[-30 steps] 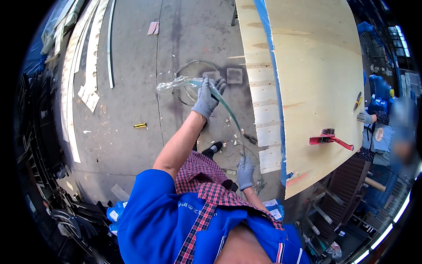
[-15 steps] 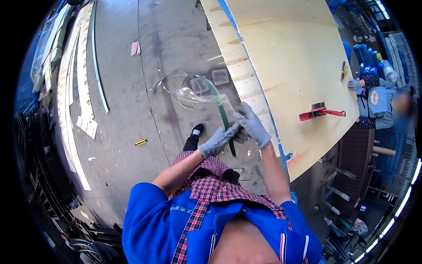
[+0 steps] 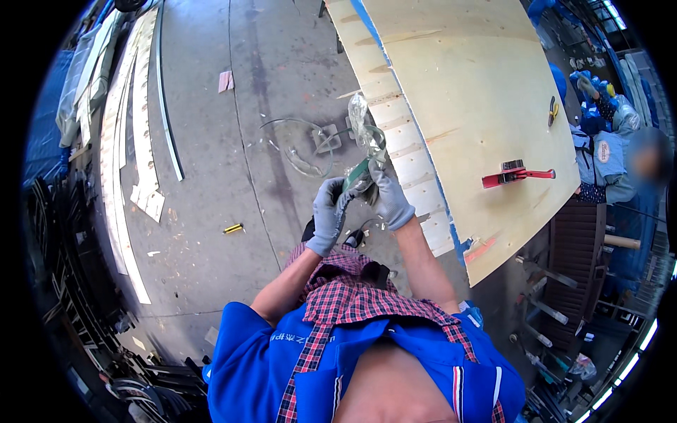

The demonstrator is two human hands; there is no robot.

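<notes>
Both my hands wear grey gloves and meet in front of me over the concrete floor. My left hand (image 3: 328, 212) and my right hand (image 3: 390, 199) together grip a curved piece of clear greenish glass (image 3: 364, 138) with a green edge. The glass stands up and away from my hands, next to the edge of a large plywood board (image 3: 479, 92) on my right. A clear plastic wrap clings to the top of the glass.
A red clamp (image 3: 516, 174) and yellow-handled pliers (image 3: 553, 109) lie on the plywood board. A person in blue with gloves (image 3: 599, 148) works at its far right. More curved glass (image 3: 300, 144) lies on the floor, with long white strips (image 3: 134, 141) at left.
My left arm, stretched out holding the glass a second ago, has pulled in. Both hands now hold the glass close together, and it has turned more upright, near the board's edge.
</notes>
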